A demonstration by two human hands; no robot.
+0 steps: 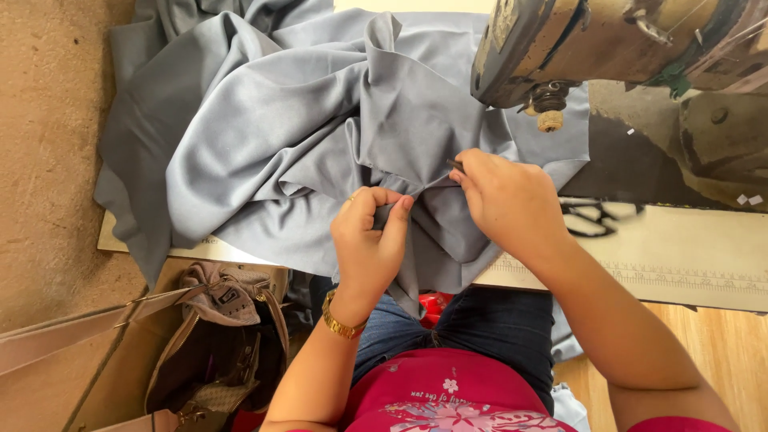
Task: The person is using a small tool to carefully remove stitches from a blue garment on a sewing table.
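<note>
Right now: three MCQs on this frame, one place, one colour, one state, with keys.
1. Where is the handbag?
A. On the floor at the left of the person
B. On the sewing machine
C. On the cloth

2. What colour is the cloth?
A. Red
B. Grey-blue
C. Yellow

3. What is the left hand doing?
A. Lying flat and open
B. Pinching a fold of cloth
C. Gripping the bag strap

Key: 1 A, it sits below the table edge; 2 B, the whole heap is grey-blue; 3 B, fingertips close on a fold.

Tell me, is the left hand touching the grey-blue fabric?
Touching. The head view shows the left hand pinching a fold of the grey-blue fabric between thumb and fingers, no gap visible.
</note>
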